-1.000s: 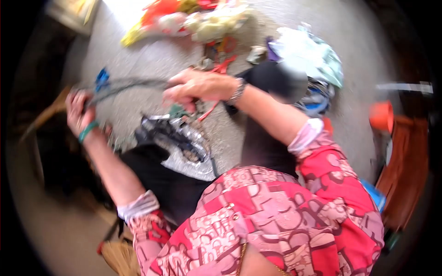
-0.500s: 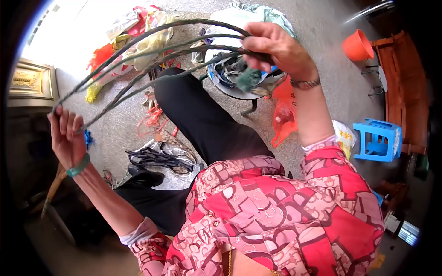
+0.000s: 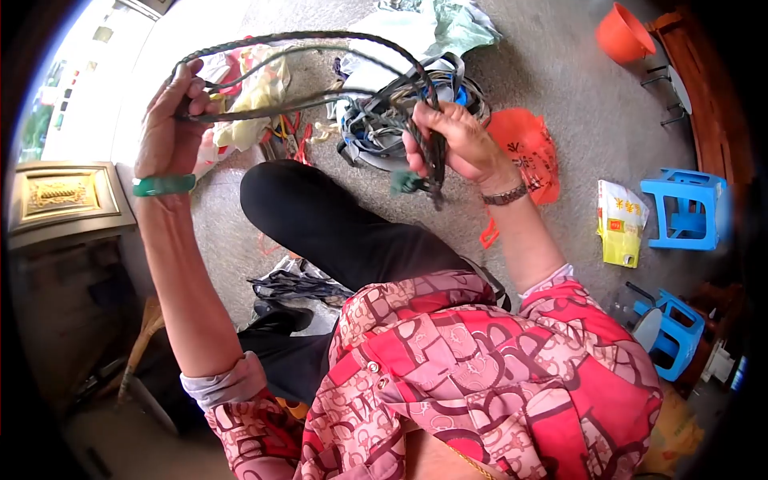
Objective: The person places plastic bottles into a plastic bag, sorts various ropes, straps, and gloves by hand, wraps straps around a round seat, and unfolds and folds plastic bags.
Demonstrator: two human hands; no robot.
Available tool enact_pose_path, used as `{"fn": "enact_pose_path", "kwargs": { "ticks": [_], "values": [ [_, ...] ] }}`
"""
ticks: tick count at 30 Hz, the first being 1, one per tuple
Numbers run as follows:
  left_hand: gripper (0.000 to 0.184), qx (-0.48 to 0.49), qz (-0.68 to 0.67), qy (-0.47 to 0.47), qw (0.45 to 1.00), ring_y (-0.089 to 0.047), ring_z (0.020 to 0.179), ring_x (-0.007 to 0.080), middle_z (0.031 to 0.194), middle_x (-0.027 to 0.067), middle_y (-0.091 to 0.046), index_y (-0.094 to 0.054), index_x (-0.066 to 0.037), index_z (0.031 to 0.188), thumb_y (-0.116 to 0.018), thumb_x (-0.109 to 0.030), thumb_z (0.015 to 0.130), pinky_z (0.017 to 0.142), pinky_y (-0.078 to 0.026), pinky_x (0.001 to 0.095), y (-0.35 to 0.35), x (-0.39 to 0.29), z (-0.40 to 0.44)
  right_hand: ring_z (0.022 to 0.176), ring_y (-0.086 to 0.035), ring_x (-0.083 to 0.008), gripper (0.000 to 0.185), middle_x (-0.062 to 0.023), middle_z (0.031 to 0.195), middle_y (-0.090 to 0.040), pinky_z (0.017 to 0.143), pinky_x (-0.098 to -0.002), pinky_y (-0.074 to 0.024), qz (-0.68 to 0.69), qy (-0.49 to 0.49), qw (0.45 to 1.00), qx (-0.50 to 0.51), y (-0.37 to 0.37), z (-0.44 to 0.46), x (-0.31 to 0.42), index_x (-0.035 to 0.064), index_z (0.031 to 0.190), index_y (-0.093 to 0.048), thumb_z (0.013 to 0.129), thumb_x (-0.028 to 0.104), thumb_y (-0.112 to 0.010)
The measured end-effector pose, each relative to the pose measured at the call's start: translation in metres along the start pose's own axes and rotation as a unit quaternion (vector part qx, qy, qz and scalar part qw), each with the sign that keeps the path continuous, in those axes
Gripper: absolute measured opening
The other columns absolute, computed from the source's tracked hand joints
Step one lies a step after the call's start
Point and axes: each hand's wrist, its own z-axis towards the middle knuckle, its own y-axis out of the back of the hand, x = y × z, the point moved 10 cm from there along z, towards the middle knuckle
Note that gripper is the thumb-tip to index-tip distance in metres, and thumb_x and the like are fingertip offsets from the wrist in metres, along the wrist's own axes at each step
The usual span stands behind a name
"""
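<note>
A dark braided cord (image 3: 300, 36) hangs in long loops between my two hands. My left hand (image 3: 180, 112), with a green bangle at the wrist, is closed on the left end of the loops. My right hand (image 3: 456, 136), wearing a metal bracelet, grips the bunched right end, and short ends dangle below it. Behind my right hand, a heap of tangled straps and cords (image 3: 372, 128) lies on a round support, partly covered by the hand and cord. Dark cords on clear plastic (image 3: 300, 286) lie beside my foot.
Plastic bags (image 3: 256, 80) lie at the upper left, a pale sheet (image 3: 456, 28) at the top. A red bag (image 3: 524, 152) is right of my right hand. Blue stools (image 3: 686, 210), a rice bag (image 3: 622, 224) and an orange bucket (image 3: 624, 36) stand at the right.
My left hand has risen and moved right, nearer my right hand, which has lowered slightly. The cord loops between them are now shorter and slacker. The view has shifted.
</note>
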Motion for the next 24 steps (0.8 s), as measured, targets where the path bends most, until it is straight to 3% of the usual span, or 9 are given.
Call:
{"fn": "enact_pose_path", "kwargs": {
  "ticks": [3, 5, 8, 10, 12, 13, 15, 20, 24],
  "values": [
    [0.023, 0.019, -0.114, 0.022, 0.993, -0.036, 0.055, 0.0074, 0.065, -0.0013, -0.038, -0.048, 0.005, 0.103, -0.046, -0.013, 0.089, 0.058, -0.037, 0.0248, -0.01, 0.018, 0.007, 0.047, -0.055, -0.014, 0.033, -0.0068, 0.063, -0.057, 0.044, -0.0264, -0.0469, 0.046, 0.004, 0.998, -0.05, 0.019, -0.001, 0.009, 0.0053, 0.068, -0.048, 0.089, 0.031, -0.047],
    [0.017, 0.013, -0.164, 0.045, 0.985, -0.033, 0.052, 0.0081, 0.059, -0.0025, -0.033, -0.048, 0.003, 0.098, -0.045, -0.011, 0.089, 0.056, -0.035, 0.0249, -0.009, 0.03, 0.007, 0.046, -0.056, -0.0133, 0.027, -0.0076, 0.065, -0.058, 0.042, -0.0233, -0.0468, -0.011, 0.012, 1.0, 0.024, 0.03, -0.002, 0.017, 0.0035, 0.072, -0.052, 0.088, 0.025, -0.05],
    [0.014, 0.018, -0.127, 0.068, 0.989, -0.035, 0.052, 0.0089, 0.058, -0.0023, -0.033, -0.049, 0.001, 0.095, -0.046, -0.011, 0.088, 0.058, -0.037, 0.0259, 0.001, 0.048, 0.008, 0.041, -0.05, -0.0036, 0.023, -0.0029, 0.061, -0.057, 0.034, -0.0148, -0.0387, -0.221, 0.028, 0.971, -0.086, 0.08, -0.013, 0.051, 0.0026, 0.073, -0.055, 0.085, 0.022, -0.054],
    [0.008, -0.032, -0.112, 0.099, 0.988, -0.041, 0.054, 0.0116, 0.06, -0.0005, -0.038, -0.049, -0.004, 0.081, -0.048, -0.01, 0.085, 0.064, -0.041, 0.0297, -0.004, 0.073, 0.001, 0.04, -0.047, -0.0017, 0.02, -0.0013, 0.059, -0.055, 0.033, -0.0141, -0.0368, -0.368, 0.014, 0.918, -0.149, 0.114, -0.013, 0.076, 0.0029, 0.077, -0.058, 0.084, 0.021, -0.055],
    [0.01, -0.011, -0.139, 0.111, 0.984, -0.043, 0.054, 0.0124, 0.063, 0.0007, -0.041, -0.044, -0.007, 0.072, -0.049, -0.005, 0.081, 0.065, -0.042, 0.0317, -0.04, 0.088, -0.008, 0.04, -0.047, -0.0017, 0.019, -0.0005, 0.058, -0.055, 0.033, -0.0142, -0.0362, -0.393, 0.006, 0.9, -0.187, 0.136, -0.017, 0.098, 0.0039, 0.079, -0.059, 0.084, 0.022, -0.056],
    [0.012, -0.008, -0.124, 0.122, 0.985, -0.043, 0.054, 0.0125, 0.064, 0.0007, -0.042, -0.042, -0.008, 0.07, -0.049, -0.002, 0.078, 0.065, -0.043, 0.0328, -0.053, 0.099, -0.011, 0.04, -0.044, 0.0, 0.022, 0.0016, 0.056, -0.052, 0.034, -0.0139, -0.0336, -0.396, 0.01, 0.898, -0.191, 0.15, -0.013, 0.101, 0.0103, 0.069, -0.049, 0.085, 0.024, -0.055],
    [0.017, -0.009, -0.144, 0.151, 0.978, -0.043, 0.055, 0.0124, 0.065, 0.0001, -0.043, -0.042, -0.009, 0.066, -0.048, 0.005, 0.072, 0.067, -0.043, 0.035, -0.067, 0.131, -0.013, 0.039, -0.043, -0.0037, 0.025, 0.0017, 0.055, -0.05, 0.035, -0.0186, -0.0345, -0.473, 0.026, 0.853, -0.219, 0.182, -0.006, 0.109, 0.0079, 0.066, -0.047, 0.085, 0.023, -0.054],
    [0.011, -0.084, -0.129, 0.201, 0.967, -0.037, 0.039, 0.0108, 0.047, -0.0032, -0.034, -0.05, -0.009, 0.075, -0.061, -0.009, 0.077, 0.042, -0.042, 0.0297, -0.09, 0.194, -0.022, 0.042, -0.05, -0.0108, 0.023, -0.0026, 0.055, -0.053, 0.04, -0.0237, -0.0424, -0.55, -0.057, 0.787, -0.273, 0.219, 0.002, 0.109, 0.0022, 0.071, -0.054, 0.082, 0.022, -0.055],
    [0.015, -0.139, -0.108, 0.235, 0.956, -0.036, 0.038, 0.0104, 0.048, -0.0026, -0.035, -0.046, -0.011, 0.077, -0.06, -0.017, 0.08, 0.04, -0.041, 0.028, -0.085, 0.225, -0.024, 0.044, -0.053, -0.0166, 0.023, -0.0069, 0.053, -0.053, 0.045, -0.031, -0.0448, -0.6, -0.043, 0.75, -0.275, 0.234, 0.013, 0.11, 0.0005, 0.072, -0.055, 0.08, 0.022, -0.057]
  ]
}}
